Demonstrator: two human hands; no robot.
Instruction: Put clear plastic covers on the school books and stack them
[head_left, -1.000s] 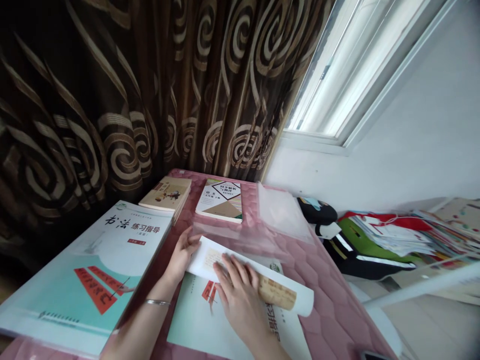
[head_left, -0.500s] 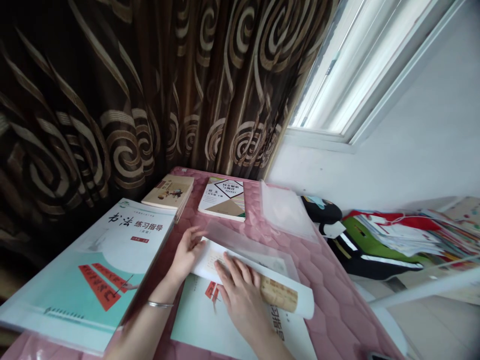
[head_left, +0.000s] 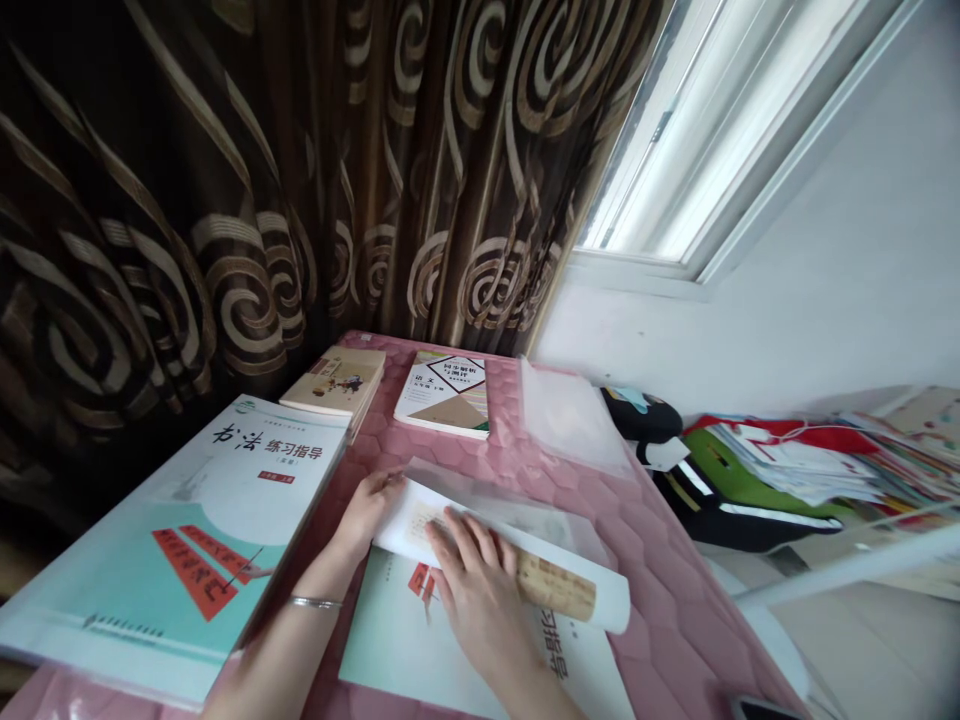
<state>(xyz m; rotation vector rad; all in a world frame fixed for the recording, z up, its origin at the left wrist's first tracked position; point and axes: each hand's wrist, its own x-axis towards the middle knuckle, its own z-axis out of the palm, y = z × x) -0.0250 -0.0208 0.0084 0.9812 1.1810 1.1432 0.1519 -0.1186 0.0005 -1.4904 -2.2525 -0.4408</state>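
- Lying on the pink quilted table cover, directly before the person, was a turquoise-and-white book, with a folded leaf curled across its far part.
- Right hand: rested flat on the leaf, fingers extended and slightly parted, closed on nothing.
- Left hand: touched the leaf's left end with bent fingers; whether they pinched it, I could not tell. A silver bangle circled that wrist.
- A clear sheet protruded past the leaf's far edge.
- Left of the book lay a matching volume, face up; small tan books sat just beyond it.
- Farther back lay a white workbook, with a translucent sheet to its right.
- Off the table's right side, papers lay on a green-and-black bag.
- A swirl-patterned curtain hung behind.
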